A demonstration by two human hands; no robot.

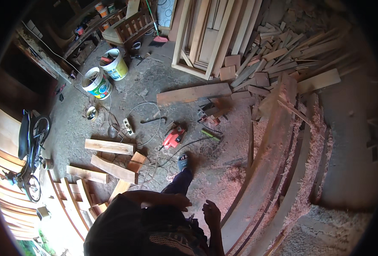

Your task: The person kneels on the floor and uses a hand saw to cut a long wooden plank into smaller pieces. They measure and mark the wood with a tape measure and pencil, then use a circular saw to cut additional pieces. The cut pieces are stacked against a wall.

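Observation:
My left hand is in front of my body, dark in shadow, and how its fingers are set is hard to make out. To its right my right hand is raised with loosely bent fingers a little apart, and nothing shows in it. Both hands are above the floor, touching no tool or board that I can see. Ahead of them is my foot in a grey slipper. Beyond it a red power tool, shaped like an electric planer, lies on the floor with its cord.
Long planks covered in shavings stand close on the right. Short boards lie at left, near a power strip and loose cables. Farther off are buckets, wooden frames and a scrap wood pile. A motorbike stands far left.

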